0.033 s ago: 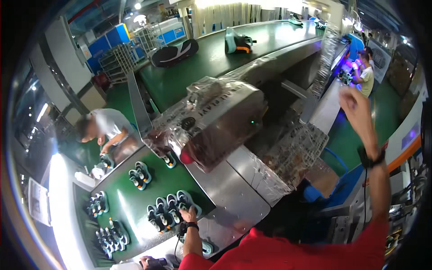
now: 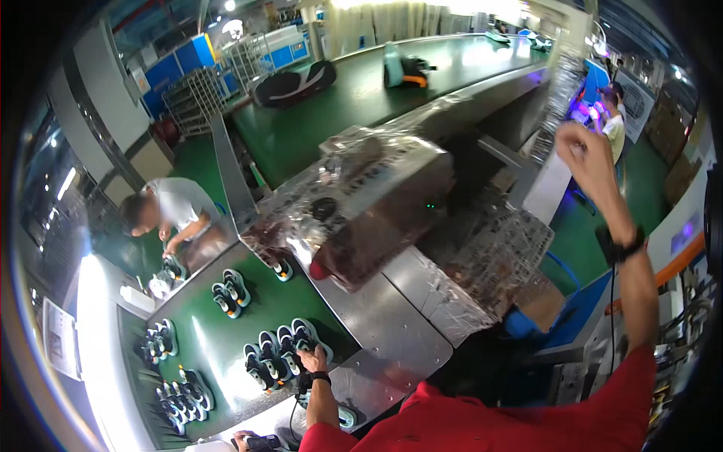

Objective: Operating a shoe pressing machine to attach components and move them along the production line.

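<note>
though my left hand touches the row's end sneaker, i can't tell if it's pinching. my raised right hand is curled, grip unclear.

From where I stand, the green bench by the left hand carries a slanting row of four shoes right beside that hand, its near end touched by the fingers. Farther ahead of the same hand sit a pair and a lone shoe, while off to its left stand a near cluster and a far cluster. Well beyond both hands, a wide green belt bears a long dark piece, a teal-and-orange shoe and, at its distant end, small shoes.
</note>
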{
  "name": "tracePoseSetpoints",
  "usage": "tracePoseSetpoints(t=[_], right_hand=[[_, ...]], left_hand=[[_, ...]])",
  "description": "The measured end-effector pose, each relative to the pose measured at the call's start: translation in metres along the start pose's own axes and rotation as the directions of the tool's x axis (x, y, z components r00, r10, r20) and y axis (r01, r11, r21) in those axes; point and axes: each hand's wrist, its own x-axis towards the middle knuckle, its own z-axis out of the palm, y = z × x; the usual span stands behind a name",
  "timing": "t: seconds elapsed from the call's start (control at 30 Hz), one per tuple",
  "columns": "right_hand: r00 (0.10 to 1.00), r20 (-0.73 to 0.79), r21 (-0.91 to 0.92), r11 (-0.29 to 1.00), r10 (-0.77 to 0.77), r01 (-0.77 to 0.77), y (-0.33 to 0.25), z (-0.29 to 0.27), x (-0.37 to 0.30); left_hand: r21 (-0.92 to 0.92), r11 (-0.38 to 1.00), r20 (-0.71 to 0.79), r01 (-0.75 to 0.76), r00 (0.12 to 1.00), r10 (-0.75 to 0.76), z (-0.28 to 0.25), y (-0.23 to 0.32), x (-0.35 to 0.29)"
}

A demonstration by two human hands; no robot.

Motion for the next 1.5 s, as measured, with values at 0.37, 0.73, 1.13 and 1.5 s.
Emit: tracePoseSetpoints(t=[0.37,0.73,1.13,1.5], right_hand=[[0.884,0.435,-0.188,0.977,0.172,-0.097,0.1,0.202,0.385],[0.823,0.537,-0.013,0.974,-0.185,0.227,0.026,0.222,0.331],[0.994,-0.034,0.26,0.96,-0.102,0.107,-0.111,0.054,0.168],[0.935,-0.354,-0.412,0.903,-0.034,-0.123,-0.128,-0.097,-0.171]], left_hand=[[0.159,0.969,0.006,0.187,0.982,-0.191,0.028,0.034,0.025],[0.013,0.991,-0.023,0.13,0.991,-0.13,0.032,0.032,0.026],[-0.414,0.891,0.819,0.187,0.504,0.275,-0.006,0.199,-0.109],[-0.859,0.511,0.51,-0.037,0.037,0.859,0.02,0.436,-0.362]])
